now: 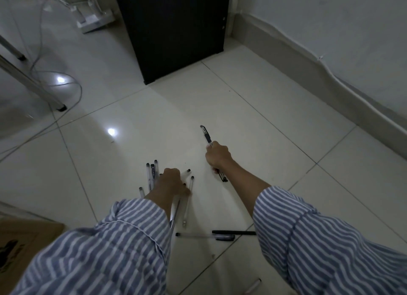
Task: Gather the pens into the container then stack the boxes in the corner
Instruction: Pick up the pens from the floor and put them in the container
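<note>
Left hand (172, 181): curled down over a pen bundle (152, 173) fanned on the floor (242, 96); caps protrude beyond the knuckles, tips trail back under the wrist.
Right hand (218, 157): clenched round a dark-grip pen (206, 136), whose barrel points away from the person.
Loose pens (204, 236): two lie crosswise behind both hands, between the forearms; a cut-off pen (253, 286) lies further back, under the right sleeve.
Step in hand: judged to be gathering, with several pens left on the floor.
Technique: square the fan into one parallel sheaf before lifting, so none slips free; pass the right hand's pen into it, then sweep back for the crosswise pair.
Cardboard box (24, 244): behind and outside the left hand, cropped by the frame; probably one of those to stack.
Not shown: the container.
Unclear: the number of pens under the left palm, and whether the dark end below the right fist belongs to a second pen.
</note>
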Demonstrator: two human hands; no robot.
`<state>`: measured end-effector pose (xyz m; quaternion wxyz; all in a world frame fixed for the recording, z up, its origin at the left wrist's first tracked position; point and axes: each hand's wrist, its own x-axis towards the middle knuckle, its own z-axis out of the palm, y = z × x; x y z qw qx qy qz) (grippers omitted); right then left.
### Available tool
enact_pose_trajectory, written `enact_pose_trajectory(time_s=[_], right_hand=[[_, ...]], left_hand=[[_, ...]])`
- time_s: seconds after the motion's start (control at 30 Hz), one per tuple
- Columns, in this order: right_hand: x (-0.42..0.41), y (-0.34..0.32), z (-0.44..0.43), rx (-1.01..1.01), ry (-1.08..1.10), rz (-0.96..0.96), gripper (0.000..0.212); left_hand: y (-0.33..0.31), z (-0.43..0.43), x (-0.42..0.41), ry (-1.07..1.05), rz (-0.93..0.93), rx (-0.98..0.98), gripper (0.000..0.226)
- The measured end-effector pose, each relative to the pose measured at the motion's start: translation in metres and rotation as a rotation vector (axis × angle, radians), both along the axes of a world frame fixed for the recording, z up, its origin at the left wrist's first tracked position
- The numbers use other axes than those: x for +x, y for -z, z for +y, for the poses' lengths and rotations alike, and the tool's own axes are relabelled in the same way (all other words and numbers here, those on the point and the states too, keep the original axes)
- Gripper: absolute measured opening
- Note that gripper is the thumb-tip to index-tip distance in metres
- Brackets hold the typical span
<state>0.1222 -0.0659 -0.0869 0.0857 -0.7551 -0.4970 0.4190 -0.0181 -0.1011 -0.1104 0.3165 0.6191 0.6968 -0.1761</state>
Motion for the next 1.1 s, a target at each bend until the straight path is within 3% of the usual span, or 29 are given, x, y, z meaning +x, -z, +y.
enact_pose_trajectory(time_s=[0.13, 0.33, 0.67, 0.93, 1.03, 1.1], right_hand=[[-0.001, 0.002, 0.0, -0.021, -0.006, 0.004, 0.042], [0.002, 0.004, 0.001, -0.029, -0.004, 0.022, 0.041], [0.004, 0.004, 0.004, -0.087, 0.002, 0.045, 0.043], [-0.001, -0.003, 0.007, -0.091, 0.053, 0.191, 0.041], [-0.003, -0.003, 0.008, -0.068, 0.204, 0.314, 0.044], [-0.004, -0.004, 0.008, -0.047, 0.186, 0.293, 0.044]], left_hand=[[-0.002, -0.002, 0.002, -0.007, -0.011, 0.006, 0.078], [0.001, 0.001, 0.002, -0.031, 0.042, 0.016, 0.057], [0.001, 0.011, 0.003, -0.063, -0.045, -0.033, 0.048], [-0.003, 0.022, 0.004, -0.292, -0.209, 0.048, 0.04], [-0.011, 0.031, 0.006, -0.421, -0.351, 0.084, 0.04], [-0.015, 0.037, 0.01, -0.497, -0.446, 0.113, 0.038]])
